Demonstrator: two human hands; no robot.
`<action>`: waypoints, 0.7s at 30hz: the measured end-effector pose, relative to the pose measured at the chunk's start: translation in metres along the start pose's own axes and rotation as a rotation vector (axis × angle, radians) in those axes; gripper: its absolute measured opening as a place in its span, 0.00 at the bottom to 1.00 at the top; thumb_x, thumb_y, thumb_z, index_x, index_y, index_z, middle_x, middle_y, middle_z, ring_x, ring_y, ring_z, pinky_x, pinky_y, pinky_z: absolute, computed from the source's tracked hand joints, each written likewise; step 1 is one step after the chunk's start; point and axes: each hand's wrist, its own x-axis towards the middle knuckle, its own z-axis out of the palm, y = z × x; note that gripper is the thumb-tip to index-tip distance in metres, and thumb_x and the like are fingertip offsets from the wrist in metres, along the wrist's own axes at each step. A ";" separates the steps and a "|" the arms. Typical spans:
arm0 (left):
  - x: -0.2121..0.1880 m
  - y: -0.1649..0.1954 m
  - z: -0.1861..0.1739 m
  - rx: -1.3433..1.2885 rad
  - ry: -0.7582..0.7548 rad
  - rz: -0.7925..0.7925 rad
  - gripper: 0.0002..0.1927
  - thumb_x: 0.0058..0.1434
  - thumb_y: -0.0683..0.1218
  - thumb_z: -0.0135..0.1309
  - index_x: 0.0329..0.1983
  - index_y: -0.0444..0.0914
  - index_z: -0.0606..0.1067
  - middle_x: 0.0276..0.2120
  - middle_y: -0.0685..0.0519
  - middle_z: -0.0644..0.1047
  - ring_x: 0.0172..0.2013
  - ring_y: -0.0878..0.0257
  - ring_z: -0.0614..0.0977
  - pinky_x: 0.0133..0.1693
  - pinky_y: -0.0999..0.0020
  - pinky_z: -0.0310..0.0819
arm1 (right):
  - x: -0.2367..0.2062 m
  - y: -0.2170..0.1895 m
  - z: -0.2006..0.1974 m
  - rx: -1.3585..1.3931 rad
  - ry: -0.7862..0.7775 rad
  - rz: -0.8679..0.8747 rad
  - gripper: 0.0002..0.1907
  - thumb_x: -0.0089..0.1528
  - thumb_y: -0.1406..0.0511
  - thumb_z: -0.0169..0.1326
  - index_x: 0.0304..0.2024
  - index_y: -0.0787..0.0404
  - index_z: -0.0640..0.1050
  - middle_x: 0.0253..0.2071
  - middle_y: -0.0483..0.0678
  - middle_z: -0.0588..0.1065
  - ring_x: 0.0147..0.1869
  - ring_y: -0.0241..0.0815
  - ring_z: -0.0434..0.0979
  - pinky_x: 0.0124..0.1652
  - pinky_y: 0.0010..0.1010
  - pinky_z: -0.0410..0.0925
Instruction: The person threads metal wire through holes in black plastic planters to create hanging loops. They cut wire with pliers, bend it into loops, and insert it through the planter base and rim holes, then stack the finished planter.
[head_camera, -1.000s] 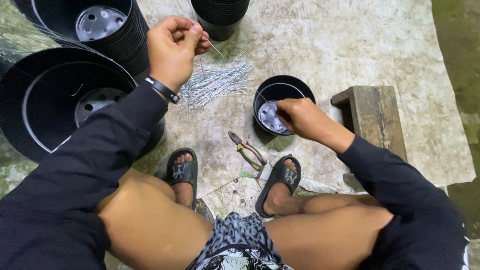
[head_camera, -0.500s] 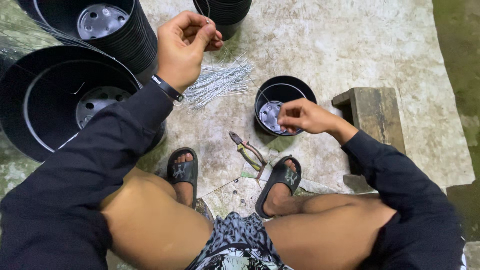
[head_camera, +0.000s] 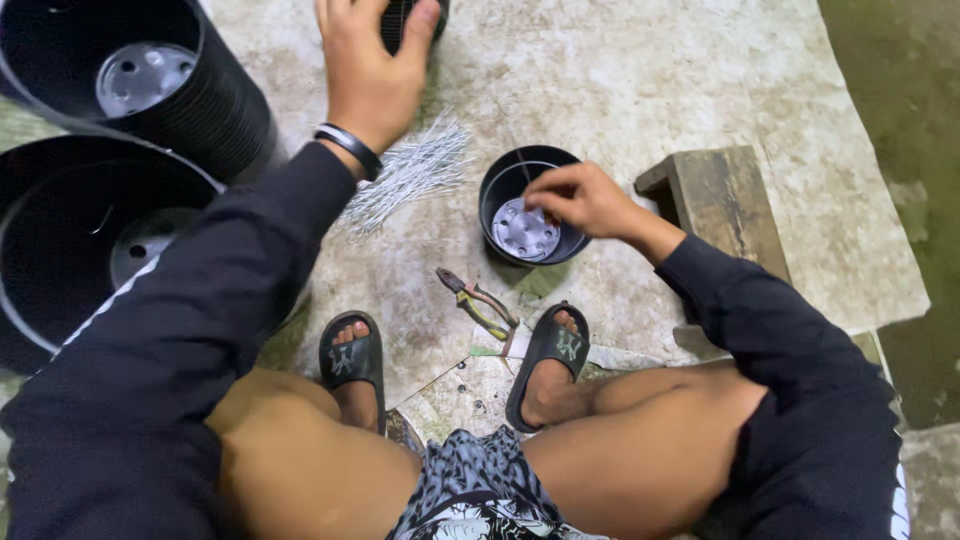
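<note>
The small black pot (head_camera: 530, 220) stands upright at frame centre on the concrete floor (head_camera: 650, 90). The right hand (head_camera: 580, 198) hovers at its rim, fingers pinched, though on what I cannot tell. The left hand (head_camera: 372, 65) grips a pot stack (head_camera: 415, 15) at upper centre, with the wire bundle (head_camera: 410, 175) between the two hands.

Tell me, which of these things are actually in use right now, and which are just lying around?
In use:
left hand on the far black pot stack
right hand over the small black pot

Lying about:
wire bundle
pliers
wooden stool
big pot stacks
</note>
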 end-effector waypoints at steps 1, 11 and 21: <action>-0.008 0.004 0.014 0.142 0.024 0.097 0.20 0.69 0.52 0.61 0.52 0.31 0.77 0.52 0.33 0.76 0.56 0.41 0.73 0.58 0.49 0.67 | -0.001 0.008 -0.003 0.085 0.049 0.024 0.08 0.67 0.68 0.57 0.43 0.67 0.83 0.34 0.47 0.82 0.31 0.30 0.77 0.33 0.24 0.71; -0.231 0.000 0.137 0.133 -0.665 0.672 0.21 0.54 0.45 0.50 0.52 0.37 0.78 0.43 0.49 0.79 0.43 0.56 0.80 0.43 0.58 0.70 | -0.006 0.082 -0.038 0.355 0.434 0.064 0.08 0.68 0.68 0.55 0.44 0.69 0.81 0.37 0.49 0.82 0.29 0.30 0.75 0.30 0.22 0.70; -0.253 -0.013 0.177 0.255 -0.946 0.726 0.06 0.62 0.45 0.49 0.38 0.43 0.77 0.29 0.56 0.81 0.35 0.60 0.83 0.44 0.58 0.69 | -0.008 0.092 -0.041 0.328 0.469 0.048 0.09 0.69 0.67 0.55 0.44 0.69 0.80 0.36 0.49 0.81 0.28 0.31 0.76 0.28 0.23 0.70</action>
